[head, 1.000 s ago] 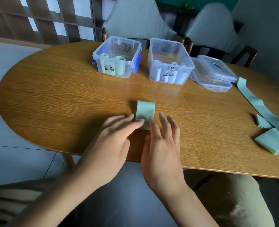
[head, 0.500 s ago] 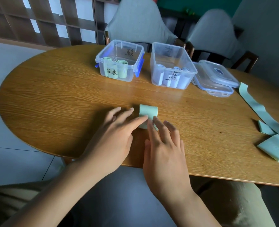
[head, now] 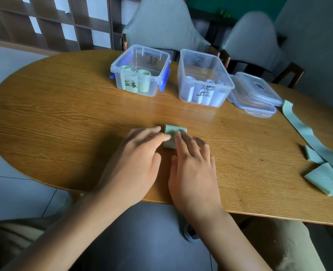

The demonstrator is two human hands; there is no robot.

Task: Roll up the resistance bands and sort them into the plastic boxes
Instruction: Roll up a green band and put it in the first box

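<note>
Head view: roll lies just ahead of your fingertips, axis running left to right
Both grips, left hand (head: 134,163) and right hand (head: 193,169), lie released, straight fingers pressing the green roll (head: 173,136) on the worktop (head: 63,122); green box (head: 140,70) sits beyond, nearer your left

Both hands lie flat, side by side — left hand (head: 134,163), right hand (head: 193,169) — fingers apparently straight.
</note>
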